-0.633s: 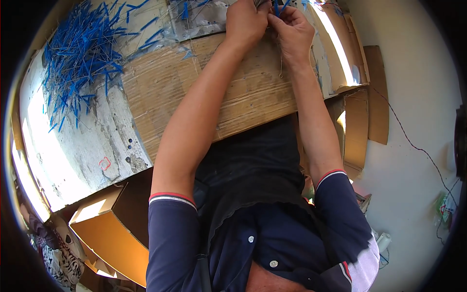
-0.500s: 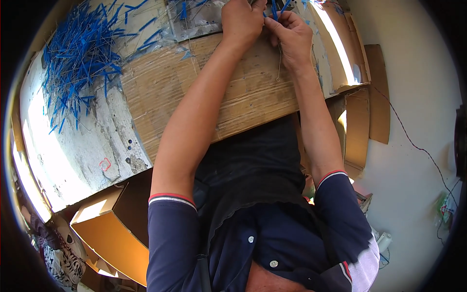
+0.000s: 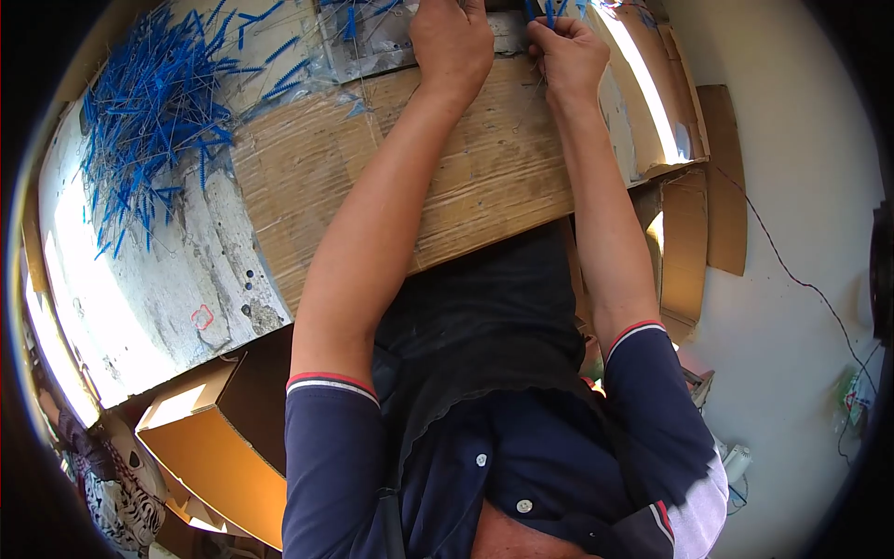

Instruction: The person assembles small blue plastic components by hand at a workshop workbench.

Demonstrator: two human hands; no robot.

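Note:
My right hand point(image 3: 573, 58) is closed in a pinch at the top of the view. Between its fingers is a small blue wire brush point(image 3: 549, 13), with blue lengths rising past the fingertips to the upper edge. My left hand point(image 3: 453, 47) lies to its left, with a gap between the two. Its fingers are curled and partly cut off by the upper edge, so what they grip cannot be made out. A grey metal plate point(image 3: 372, 58) shows on the table beside my left hand.
A large heap of blue wire brushes point(image 3: 154, 121) covers the table's left side, with several loose ones near it. A cardboard sheet point(image 3: 503, 177) lies under my forearms. Open cardboard boxes point(image 3: 228, 438) stand below the table. A thin cable point(image 3: 792, 277) crosses the right side.
My hands have moved apart: the left slightly left and up, the right slightly right. The wire loop that hung below my right hand no longer shows there.

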